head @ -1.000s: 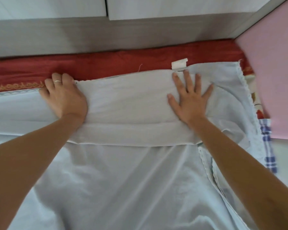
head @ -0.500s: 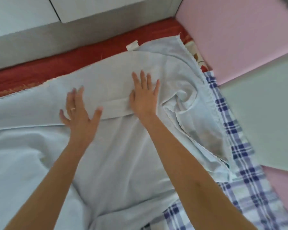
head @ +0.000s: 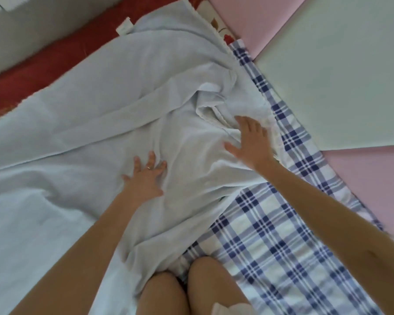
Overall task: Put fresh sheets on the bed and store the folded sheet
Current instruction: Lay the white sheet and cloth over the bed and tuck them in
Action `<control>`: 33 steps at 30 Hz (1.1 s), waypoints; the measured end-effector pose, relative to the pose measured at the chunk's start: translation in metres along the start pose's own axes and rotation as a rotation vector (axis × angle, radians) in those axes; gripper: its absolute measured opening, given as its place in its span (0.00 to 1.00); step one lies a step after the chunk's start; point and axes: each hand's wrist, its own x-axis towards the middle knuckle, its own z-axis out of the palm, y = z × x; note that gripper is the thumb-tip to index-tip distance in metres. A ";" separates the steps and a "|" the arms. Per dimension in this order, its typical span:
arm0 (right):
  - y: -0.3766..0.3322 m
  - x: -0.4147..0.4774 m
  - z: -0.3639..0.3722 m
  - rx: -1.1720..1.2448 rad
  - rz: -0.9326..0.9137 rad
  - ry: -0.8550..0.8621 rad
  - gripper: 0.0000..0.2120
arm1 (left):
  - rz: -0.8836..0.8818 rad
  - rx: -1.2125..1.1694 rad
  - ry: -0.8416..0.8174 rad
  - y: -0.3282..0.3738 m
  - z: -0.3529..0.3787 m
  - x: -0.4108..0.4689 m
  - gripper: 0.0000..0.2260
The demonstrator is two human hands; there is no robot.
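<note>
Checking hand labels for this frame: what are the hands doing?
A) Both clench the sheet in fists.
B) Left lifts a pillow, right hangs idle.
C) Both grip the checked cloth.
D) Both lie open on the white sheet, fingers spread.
D: the left hand and right hand both lie on the white sheet with fingers straight and spread, and neither is curled round any fabric.

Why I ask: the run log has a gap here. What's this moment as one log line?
step: spreading sheet | left hand: flat on white sheet | right hand: open at bunched folds | plaid sheet: uncovered at right
</note>
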 end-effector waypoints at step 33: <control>-0.121 0.148 -0.025 -0.466 -0.253 0.118 0.17 | -0.446 -0.004 1.035 -0.148 -0.051 0.009 0.14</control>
